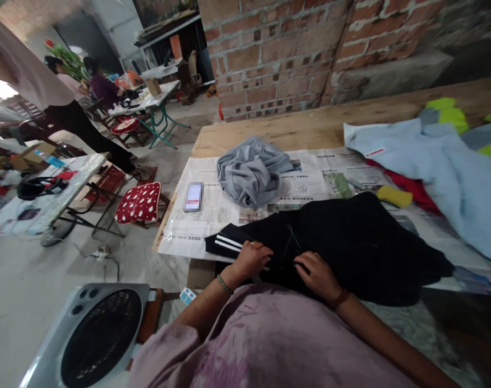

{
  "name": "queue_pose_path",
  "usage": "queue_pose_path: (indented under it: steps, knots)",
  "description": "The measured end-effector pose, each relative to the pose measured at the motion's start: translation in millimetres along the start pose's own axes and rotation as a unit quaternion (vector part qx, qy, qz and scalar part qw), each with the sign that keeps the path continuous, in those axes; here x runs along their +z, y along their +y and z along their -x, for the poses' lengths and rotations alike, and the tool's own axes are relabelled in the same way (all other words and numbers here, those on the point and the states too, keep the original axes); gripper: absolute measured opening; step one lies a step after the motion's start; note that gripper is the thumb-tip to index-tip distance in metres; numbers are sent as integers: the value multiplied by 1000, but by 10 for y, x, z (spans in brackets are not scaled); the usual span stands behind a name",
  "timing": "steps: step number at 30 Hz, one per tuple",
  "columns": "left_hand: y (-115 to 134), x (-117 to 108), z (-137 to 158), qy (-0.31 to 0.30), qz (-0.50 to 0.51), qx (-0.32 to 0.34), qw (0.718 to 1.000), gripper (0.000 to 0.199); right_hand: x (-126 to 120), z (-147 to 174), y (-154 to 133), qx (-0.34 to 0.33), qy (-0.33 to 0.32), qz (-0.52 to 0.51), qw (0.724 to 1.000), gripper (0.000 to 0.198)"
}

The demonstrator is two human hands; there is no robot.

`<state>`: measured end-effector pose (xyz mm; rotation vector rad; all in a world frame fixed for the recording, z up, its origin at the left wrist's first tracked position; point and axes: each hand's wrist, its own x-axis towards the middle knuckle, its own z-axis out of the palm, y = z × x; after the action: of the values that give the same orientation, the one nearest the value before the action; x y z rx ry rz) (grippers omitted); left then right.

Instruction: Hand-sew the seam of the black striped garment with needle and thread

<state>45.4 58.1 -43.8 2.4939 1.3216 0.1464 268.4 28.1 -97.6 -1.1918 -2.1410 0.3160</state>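
A black garment (350,237) with white stripes on one end lies over the near edge of the table. My left hand (251,260) is closed on its edge beside the stripes, with a ring on one finger. My right hand (318,274) is a short way to the right, its fingers bent and pinched at the same edge. Whether a needle is between those fingertips is too small to tell. A pale thread (289,237) lies loosely looped on the black cloth between and just beyond my hands.
Newspaper (181,237) covers the table. On it are a phone (194,196), a crumpled grey cloth (253,172) and a yellow object (394,196). Light blue clothing (439,167) is heaped at right. A fan-like appliance (104,334) and cushioned stool (139,202) stand left; people are beyond.
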Motion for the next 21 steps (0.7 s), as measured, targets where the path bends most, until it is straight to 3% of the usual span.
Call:
queue_pose_path:
  steps: [9,14,18,21]
  knots:
    - [-7,83,29,66,22,-16,997,14,-43,-4,9,10,-10,-34,999,13]
    - [-9,112,45,111,47,-22,992,15,-223,-155,-61,55,19,-73,996,28]
    - [26,105,84,161,60,-36,985,13,-333,-442,-86,62,-54,-90,993,36]
    - [56,78,111,159,72,-46,984,11,-305,-672,-57,22,-123,-73,989,31]
